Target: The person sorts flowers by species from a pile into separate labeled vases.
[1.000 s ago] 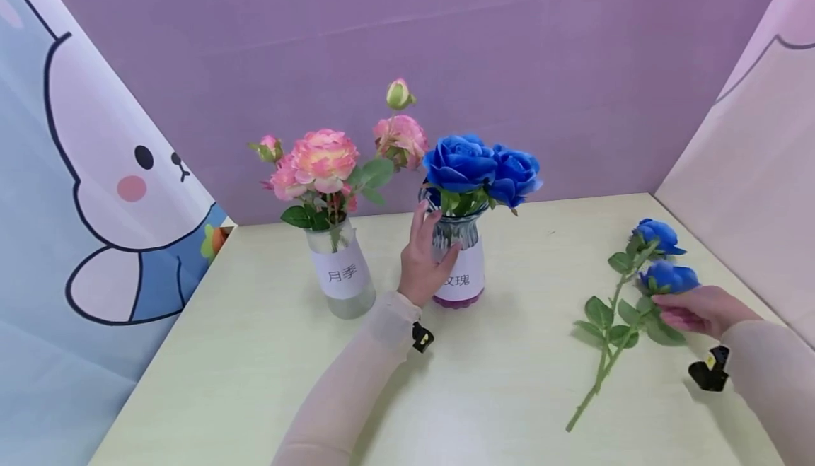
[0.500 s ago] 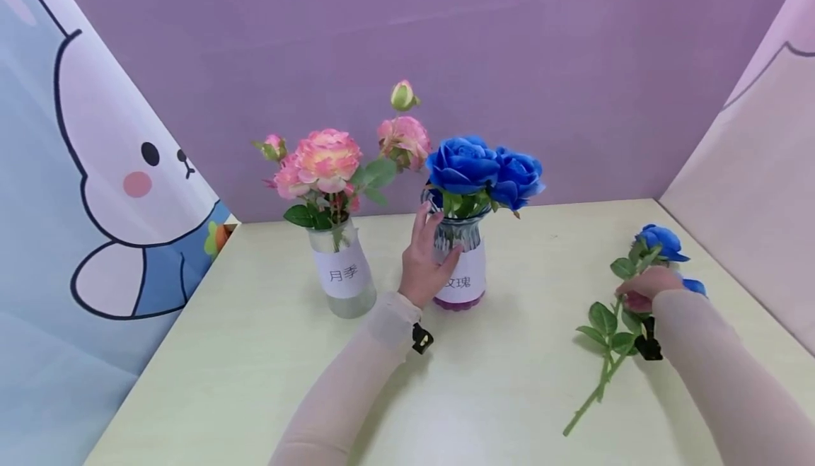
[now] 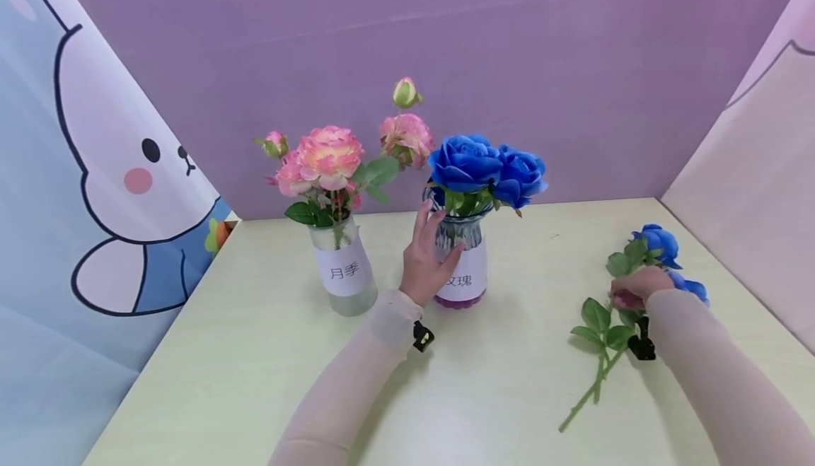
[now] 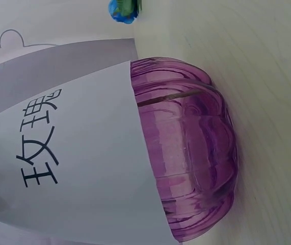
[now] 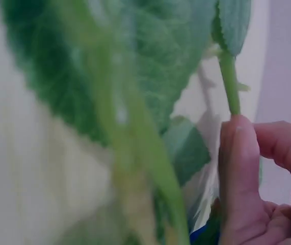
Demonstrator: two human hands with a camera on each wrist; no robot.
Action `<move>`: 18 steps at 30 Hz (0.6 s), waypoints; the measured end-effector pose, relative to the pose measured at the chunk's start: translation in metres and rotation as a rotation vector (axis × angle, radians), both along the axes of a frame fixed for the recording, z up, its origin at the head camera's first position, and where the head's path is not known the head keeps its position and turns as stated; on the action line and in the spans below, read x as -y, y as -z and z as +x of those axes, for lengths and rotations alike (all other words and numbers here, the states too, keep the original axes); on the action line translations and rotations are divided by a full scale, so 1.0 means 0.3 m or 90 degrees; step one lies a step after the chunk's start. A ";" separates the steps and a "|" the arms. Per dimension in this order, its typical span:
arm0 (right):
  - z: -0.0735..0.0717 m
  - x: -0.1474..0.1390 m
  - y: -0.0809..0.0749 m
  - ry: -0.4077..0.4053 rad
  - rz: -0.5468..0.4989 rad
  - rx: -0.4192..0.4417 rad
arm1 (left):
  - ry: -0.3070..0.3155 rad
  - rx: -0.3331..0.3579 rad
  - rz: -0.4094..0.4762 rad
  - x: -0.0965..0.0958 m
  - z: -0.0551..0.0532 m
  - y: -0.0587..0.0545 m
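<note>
My left hand (image 3: 428,264) rests against the left front of a glass vase (image 3: 463,231), fingers extended up its neck and thumb across its white label (image 4: 79,148). The vase has a purple scalloped base (image 4: 191,148) and holds blue roses (image 3: 467,163). At the right, my right hand (image 3: 642,285) pinches a green rose stem (image 5: 230,84) between thumb and finger. Two blue rose heads, one farther back (image 3: 659,243) and one partly behind the hand (image 3: 689,287), lie beside it. Their leafy stems (image 3: 582,404) cross toward the table's front.
Left of the blue roses stands a clear glass vase (image 3: 354,302) with a white label and pink flowers (image 3: 331,157). One pink bloom (image 3: 407,141) leans close to the blue roses. A purple backdrop (image 3: 541,63) rises behind the pale table (image 3: 509,381), with printed cloth at both sides.
My right hand has moved left from beside the nearer blue rose head onto the stems, and now pinches one. The lying roses have shifted slightly. My left hand stays on the vase.
</note>
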State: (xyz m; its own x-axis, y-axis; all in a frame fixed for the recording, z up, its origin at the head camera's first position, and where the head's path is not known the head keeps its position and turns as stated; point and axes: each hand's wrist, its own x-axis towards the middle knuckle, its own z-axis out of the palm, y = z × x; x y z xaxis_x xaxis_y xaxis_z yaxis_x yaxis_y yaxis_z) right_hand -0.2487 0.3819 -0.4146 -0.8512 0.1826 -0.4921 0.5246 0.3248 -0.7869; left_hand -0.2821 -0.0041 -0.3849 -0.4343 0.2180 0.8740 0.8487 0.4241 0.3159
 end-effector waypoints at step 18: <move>0.045 0.047 -0.170 0.049 -0.486 -0.338 | 0.007 -0.013 0.013 -0.005 -0.008 0.005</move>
